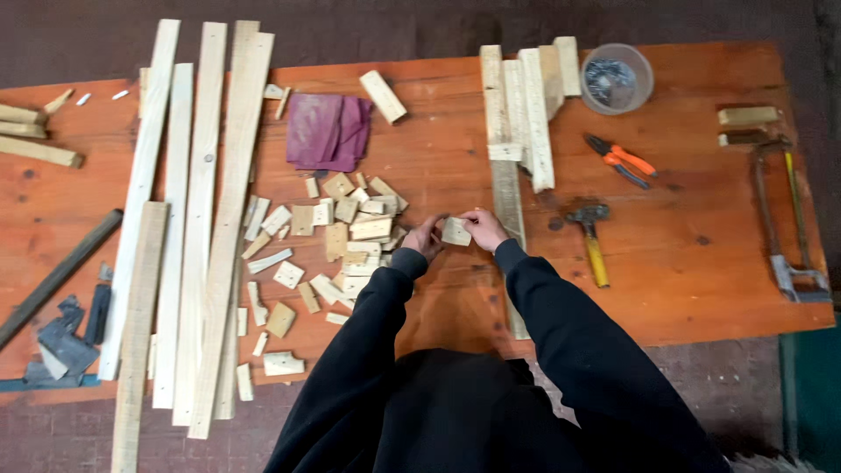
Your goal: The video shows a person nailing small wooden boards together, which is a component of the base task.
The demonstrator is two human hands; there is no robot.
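Both of my hands meet over the middle of the orange wooden table [683, 263]. Between them is a small pale wood block [455, 231]. My left hand [424, 236] grips its left side and my right hand [484, 228] pinches its right side. Just to the left lies a pile of several small wood offcuts [346, 232]. A long thin wood strip [509, 219] runs under my right hand toward the table's near edge.
Long wooden slats [206, 219] lie at the left. A purple cloth [328, 131], stacked wood pieces [530, 105], a clear plastic cup [617, 79], orange pliers [624, 160], a yellow-handled hammer [593, 236] and a hacksaw [788, 219] lie further back and right. Dark metal parts [66, 337] sit at the near left.
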